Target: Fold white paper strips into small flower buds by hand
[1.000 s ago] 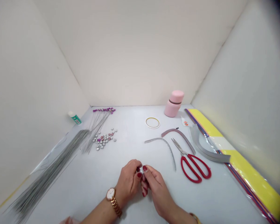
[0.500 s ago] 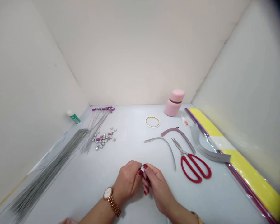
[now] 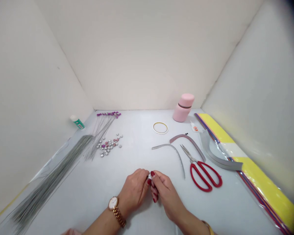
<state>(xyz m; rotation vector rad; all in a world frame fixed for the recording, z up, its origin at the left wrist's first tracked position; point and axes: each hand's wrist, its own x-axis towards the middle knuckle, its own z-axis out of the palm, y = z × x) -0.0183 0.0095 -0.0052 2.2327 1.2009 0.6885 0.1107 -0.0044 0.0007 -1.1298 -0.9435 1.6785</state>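
Two hands meet in a pinch: our left hand [image 3: 135,186] and right hand [image 3: 166,191] close their grips on one small silvery piece [image 3: 149,176], low over the desk [image 3: 127,130]. To work it well, we should probably press lightly and evenly with the fingertips, since a hard squeeze could flatten something this small. Our fingers cover most of it, so we cannot tell its shape or how far it is formed. Farther out, a curved silvery strip [image 3: 168,145] and red-handled scissors [image 3: 194,160] lie to the right, clear of our fingers; the tiny dark bits [image 3: 186,133] beyond are too small to identify. On the left, the wire bundle [image 3: 56,174] blurs at its near end, and the picture's bottom edge cuts off our forearms.
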